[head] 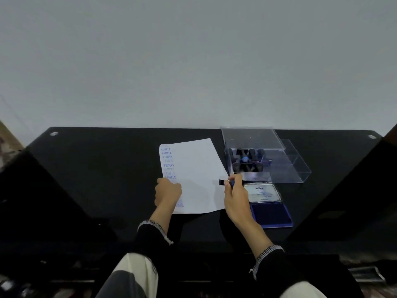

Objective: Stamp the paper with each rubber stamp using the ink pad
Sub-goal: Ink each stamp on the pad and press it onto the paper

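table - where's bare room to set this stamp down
Bare table runs left of the paper, with a strip in front between the sleeves. It is crowded to the right: clear stamp box, open ink pad, right hand holding the stamp.
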Tool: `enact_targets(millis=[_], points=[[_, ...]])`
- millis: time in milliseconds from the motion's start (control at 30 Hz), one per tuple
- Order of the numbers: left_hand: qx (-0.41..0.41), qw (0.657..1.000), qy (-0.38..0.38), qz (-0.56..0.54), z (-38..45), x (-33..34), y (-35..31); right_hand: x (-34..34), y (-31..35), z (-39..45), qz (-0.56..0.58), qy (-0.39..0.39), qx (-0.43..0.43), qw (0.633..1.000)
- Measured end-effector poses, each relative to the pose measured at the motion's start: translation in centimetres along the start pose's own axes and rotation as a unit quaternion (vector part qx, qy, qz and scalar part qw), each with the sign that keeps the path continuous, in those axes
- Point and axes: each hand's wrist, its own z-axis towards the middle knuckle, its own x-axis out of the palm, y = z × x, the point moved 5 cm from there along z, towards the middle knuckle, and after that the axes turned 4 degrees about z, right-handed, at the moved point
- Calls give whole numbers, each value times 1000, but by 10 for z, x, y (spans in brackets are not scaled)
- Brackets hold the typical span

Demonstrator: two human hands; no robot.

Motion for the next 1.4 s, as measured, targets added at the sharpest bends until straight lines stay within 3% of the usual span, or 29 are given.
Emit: enact_targets(millis=[200,700,867,1000,1133,1267,1400], points=[[39,998,-3,47,-8,3,2,-3,-2,3,7,-41,6,999],[60,992,100,51,-51,4,48,28,4,-15,39,-24,-4,999],[77,978,163,108,-40,2,51,25,-1,-23,47,-42,-2,998],[91,987,72,113,-28,-7,35,24,-2,-24,42,-43,-2,998],[193,970,-30,146,-4,-15,11,27,-5,-22,21,-27,4,999],[235,946,-43,218,28,-16,6,29,2,-16,-23,-30,8,999],[264,939,-68,212,49,-18,13,37,17,7,-73,-47,2,996]])
